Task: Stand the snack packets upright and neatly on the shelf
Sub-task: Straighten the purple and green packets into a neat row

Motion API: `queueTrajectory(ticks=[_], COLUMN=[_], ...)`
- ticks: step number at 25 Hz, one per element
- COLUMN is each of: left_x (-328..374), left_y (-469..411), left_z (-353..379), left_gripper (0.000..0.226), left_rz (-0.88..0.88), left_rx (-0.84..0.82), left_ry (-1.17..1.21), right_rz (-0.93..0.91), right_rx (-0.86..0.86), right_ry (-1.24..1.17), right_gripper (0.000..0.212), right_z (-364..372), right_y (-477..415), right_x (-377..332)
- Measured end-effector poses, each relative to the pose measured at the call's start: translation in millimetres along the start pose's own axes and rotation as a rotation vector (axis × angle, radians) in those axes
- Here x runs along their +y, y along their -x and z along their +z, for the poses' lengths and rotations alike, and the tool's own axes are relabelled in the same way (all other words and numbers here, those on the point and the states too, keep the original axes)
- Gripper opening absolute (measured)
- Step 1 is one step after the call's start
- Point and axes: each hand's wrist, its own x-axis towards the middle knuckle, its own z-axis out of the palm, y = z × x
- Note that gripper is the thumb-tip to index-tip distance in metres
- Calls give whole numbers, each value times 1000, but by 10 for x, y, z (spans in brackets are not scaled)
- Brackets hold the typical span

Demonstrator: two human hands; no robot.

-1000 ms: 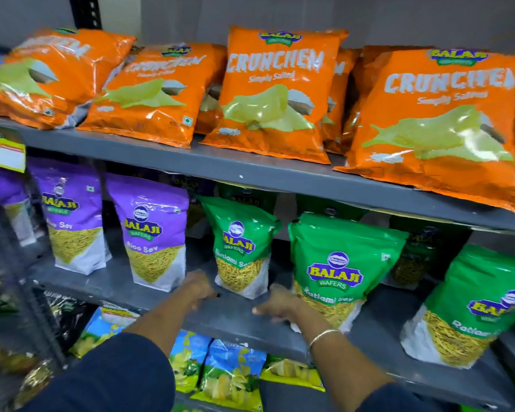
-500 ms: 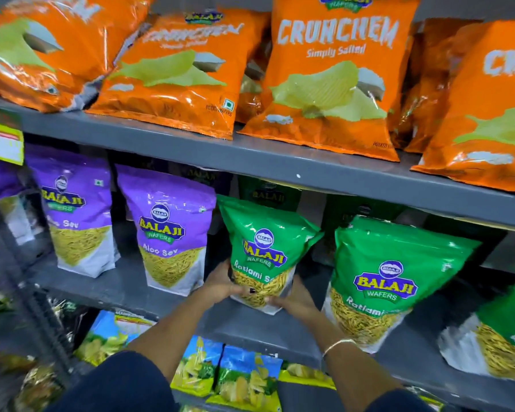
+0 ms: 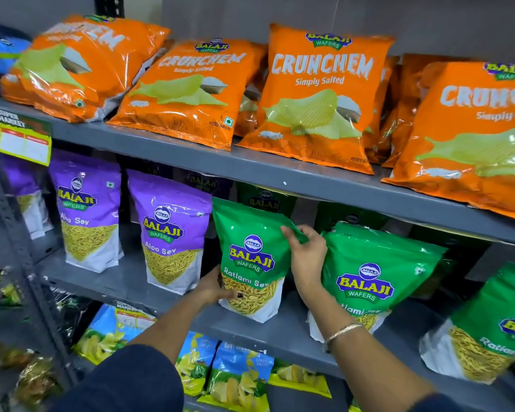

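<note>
vs 0.5 s ago: right hand (image 3: 306, 257) has left the bottom of the green Ratlami Sev packet (image 3: 250, 257) and gone up to its top right corner. Left hand (image 3: 213, 288) is still low on the packet's left edge. A full second ago both hands were flat on the shelf edge, not on the packet. Camera view has also shifted, more of the top shelf row shows now.

Now: packet stands on the middle shelf (image 3: 280, 331), base down on the shelf board, top tilted slightly left. Right fingers (image 3: 292, 233) are pinched closed on the top right corner, thumb in front, corner folded under them. Left fingers wrap behind the lower left side, thumb tip on the front over the clear window, so closed on the packet too.

Neighbours: purple Aloo Sev packet (image 3: 168, 233) just left, upright, left hand sits in the gap between them. Second green packet (image 3: 369, 275) just right, partly behind the right wrist, leaning. Third green packet (image 3: 488, 328) further right, tilted, lower in frame.

Orange Crunchem bags (image 3: 318, 96) lie slanted on the shelf above.
</note>
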Motion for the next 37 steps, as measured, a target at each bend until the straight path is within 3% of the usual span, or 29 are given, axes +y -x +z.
queueTrajectory(ticks=[3,6,8,14,16,17,19,21,23,24,26,27,29,30,32,35,37], left_x=[-33,-118,-188,-139,-129,-143,-188,-291,-443,-550,-670,-735,-718,-694,-681,-788,-858], left_y=[-4,-12,-47,12,70,118,233,372,492,513,485,394,249,177,38,-36,-3], left_z=[-1,35,84,139,109,58,-129,-396,-732,-921,-1292,-1450,-1642,-1650,-1682,-1697,-1772], left_gripper=[94,115,120,84,87,87,60,32,46,44,27,36,99,111,99,79,81], left_rz=[0,7,-12,-22,-20,-31,-84,-149,-253,-302,-274,-214,-132,-109,-75,-55,-60], left_rx=[-72,-92,-42,-33,-49,-50,5,70,95,147,312,349,322,259,180,115,130], left_ry=[-3,-4,5,-55,-115,-167,-224,-304,-355,-317,-212,-85,3,-3,-12,72,75], right_rz=[183,428,508,573,554,540,519,682,600,469,261,238,283,303,376,398,389], right_rx=[-255,-559,-607,-649,-759,-842,-1070,-1304,-1430,-1380,-1117,-976,-805,-762,-703,-647,-595], right_ry=[-54,8,6,27,235,482,945,1115,1149,1136,917,788,533,423,291,212,155], right_gripper=[67,74,72,78,71,67,64,46,34,38,25,39,82,92,100,69,76], right_z=[4,-27,-45,-45,-40,-38,-10,154,502,719,1100,1301,1624,1736,1960,2109,2176], right_y=[114,269,299,297,342,339,346,420,519,579,684,669,578,526,431,490,613], right_x=[299,627,795,1038,1010,988,884,663,473,404,343,411,594,728,998,1091,1001])
